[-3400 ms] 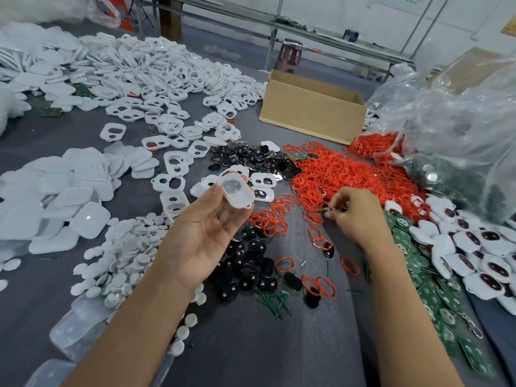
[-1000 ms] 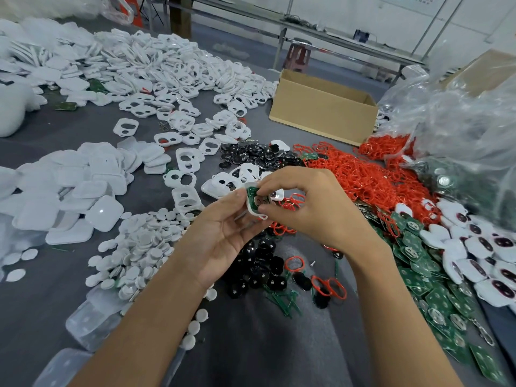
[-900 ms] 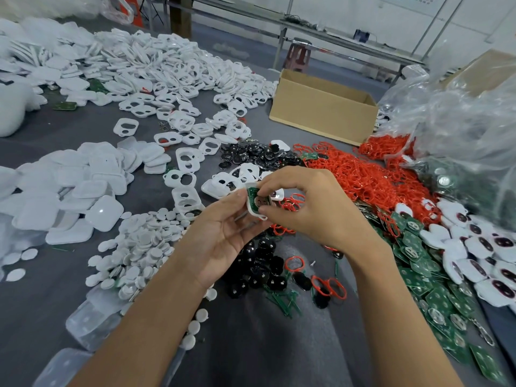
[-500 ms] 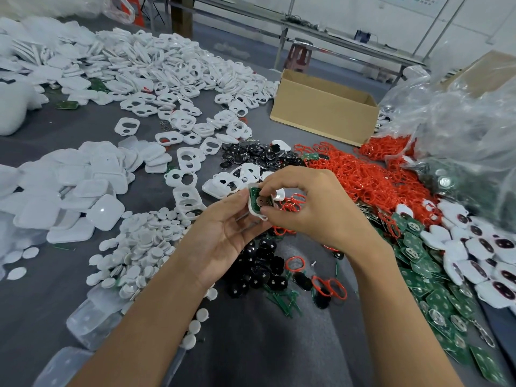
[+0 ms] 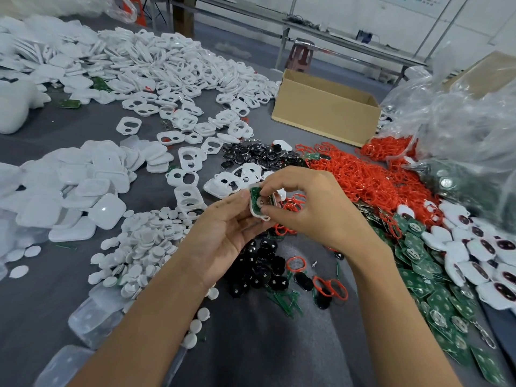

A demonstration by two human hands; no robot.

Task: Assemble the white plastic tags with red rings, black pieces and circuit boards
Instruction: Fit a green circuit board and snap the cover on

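Judging by the head view, the white tag looks light, stiff and a bit slick, its thin green circuit board likely easy to bend, so pinch it by the rim. The left hand grips the tag's left edge from below, right hand pinches the right side over the board; tag sits between the 2 hands, off the worktop, above the black pieces, red rings just right.
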